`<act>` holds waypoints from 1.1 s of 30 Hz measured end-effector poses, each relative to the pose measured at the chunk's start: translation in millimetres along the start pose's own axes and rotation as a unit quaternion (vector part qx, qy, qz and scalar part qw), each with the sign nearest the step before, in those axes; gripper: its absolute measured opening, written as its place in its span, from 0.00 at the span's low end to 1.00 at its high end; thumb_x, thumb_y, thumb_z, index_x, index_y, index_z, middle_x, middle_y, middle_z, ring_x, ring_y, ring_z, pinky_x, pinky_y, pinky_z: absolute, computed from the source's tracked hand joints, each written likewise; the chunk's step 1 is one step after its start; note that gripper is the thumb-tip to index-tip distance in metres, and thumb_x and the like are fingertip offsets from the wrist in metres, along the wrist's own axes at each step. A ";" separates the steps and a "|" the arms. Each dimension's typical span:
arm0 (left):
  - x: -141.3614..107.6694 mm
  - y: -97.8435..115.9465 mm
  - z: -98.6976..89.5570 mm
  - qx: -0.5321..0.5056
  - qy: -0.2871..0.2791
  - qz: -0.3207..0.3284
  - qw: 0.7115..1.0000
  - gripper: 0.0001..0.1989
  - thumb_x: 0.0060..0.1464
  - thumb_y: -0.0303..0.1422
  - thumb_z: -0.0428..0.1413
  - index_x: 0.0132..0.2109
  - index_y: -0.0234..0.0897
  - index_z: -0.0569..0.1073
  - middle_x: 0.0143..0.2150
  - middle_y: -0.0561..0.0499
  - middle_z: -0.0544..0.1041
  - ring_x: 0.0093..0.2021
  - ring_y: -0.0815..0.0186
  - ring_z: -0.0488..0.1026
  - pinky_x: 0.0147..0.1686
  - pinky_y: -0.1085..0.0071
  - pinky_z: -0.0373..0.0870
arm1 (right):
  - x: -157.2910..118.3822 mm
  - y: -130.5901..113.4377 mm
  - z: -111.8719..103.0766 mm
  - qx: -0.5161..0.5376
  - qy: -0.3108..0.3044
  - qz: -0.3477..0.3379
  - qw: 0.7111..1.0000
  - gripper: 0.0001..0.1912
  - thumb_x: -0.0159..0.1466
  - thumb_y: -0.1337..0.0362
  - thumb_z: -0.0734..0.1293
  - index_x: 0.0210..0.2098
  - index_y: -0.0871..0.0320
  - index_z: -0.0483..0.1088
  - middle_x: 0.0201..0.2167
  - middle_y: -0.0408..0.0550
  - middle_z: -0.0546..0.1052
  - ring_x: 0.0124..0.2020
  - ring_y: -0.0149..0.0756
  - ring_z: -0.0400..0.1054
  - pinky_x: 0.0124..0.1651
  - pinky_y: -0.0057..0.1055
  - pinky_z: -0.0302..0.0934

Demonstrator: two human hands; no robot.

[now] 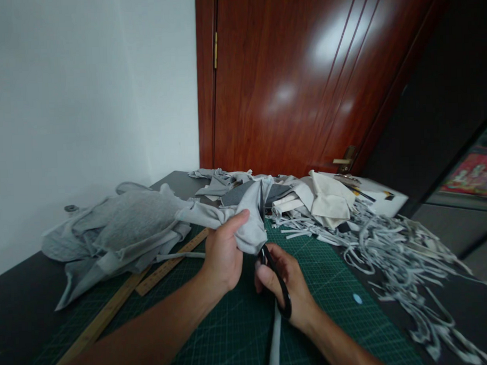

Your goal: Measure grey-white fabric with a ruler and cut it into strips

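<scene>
My left hand (224,252) is closed round a light grey cloth (251,225), thumb on top, holding it up above the green cutting mat (310,270). My right hand (289,284) grips black-handled scissors (286,301), whose dark blades point away from me and lie against the cloth's right part. From the left side of this cloth a length of fabric runs toward a large heap of grey cloth (137,223) on the left. A narrow grey strip (275,341) hangs or lies below the scissors.
Two wooden rulers (100,320) lie on the mat's left. Scraps of folded cloth (332,200) are piled at the back, with a tangle of grey strips (389,246) at the right. Behind stand a white wall (84,92) and a brown door (272,85).
</scene>
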State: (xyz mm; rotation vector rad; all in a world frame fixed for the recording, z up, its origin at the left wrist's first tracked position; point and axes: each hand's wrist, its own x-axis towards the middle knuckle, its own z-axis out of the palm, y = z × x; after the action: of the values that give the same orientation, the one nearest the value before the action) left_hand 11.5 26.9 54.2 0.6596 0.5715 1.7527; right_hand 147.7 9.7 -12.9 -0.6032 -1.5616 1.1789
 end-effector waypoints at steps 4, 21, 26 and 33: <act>-2.4 -0.4 2.9 -0.002 0.033 -0.040 0.999 0.25 0.37 0.33 0.75 0.46 0.34 0.82 0.47 0.45 0.86 0.53 0.50 0.82 0.54 0.61 0.76 | 1.0 -3.4 -0.6 -0.011 0.010 0.000 1.000 0.26 0.65 0.38 0.77 0.36 0.55 0.71 0.25 0.40 0.71 0.25 0.32 0.64 0.28 0.27 0.63; -9.7 -6.5 2.2 0.053 0.020 -0.062 0.996 0.24 0.36 0.36 0.74 0.43 0.35 0.80 0.43 0.49 0.83 0.39 0.60 0.79 0.39 0.67 0.77 | 1.7 -0.8 -5.3 -0.022 0.018 -0.011 1.000 0.27 0.70 0.37 0.70 0.41 0.57 0.72 0.24 0.41 0.74 0.24 0.35 0.67 0.29 0.30 0.61; -13.2 -6.4 2.1 0.093 0.004 -0.100 0.991 0.23 0.37 0.43 0.72 0.39 0.35 0.77 0.28 0.52 0.76 0.23 0.62 0.71 0.16 0.67 0.67 | 1.1 -2.0 -5.1 -0.021 0.018 -0.017 0.999 0.27 0.71 0.37 0.69 0.43 0.57 0.73 0.24 0.40 0.74 0.24 0.36 0.68 0.30 0.31 0.62; -13.4 -4.9 4.9 0.076 0.012 -0.076 0.994 0.23 0.37 0.39 0.73 0.40 0.33 0.79 0.32 0.50 0.80 0.26 0.63 0.74 0.23 0.68 0.73 | 0.2 -3.4 -6.0 -0.026 0.028 -0.012 0.999 0.26 0.70 0.37 0.70 0.37 0.55 0.71 0.23 0.41 0.74 0.23 0.35 0.67 0.29 0.30 0.62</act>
State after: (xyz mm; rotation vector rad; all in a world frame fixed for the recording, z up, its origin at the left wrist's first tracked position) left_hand 21.2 15.4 52.6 0.6840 0.7586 1.5881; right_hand 153.8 10.8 -9.9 -0.6436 -1.5521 1.0970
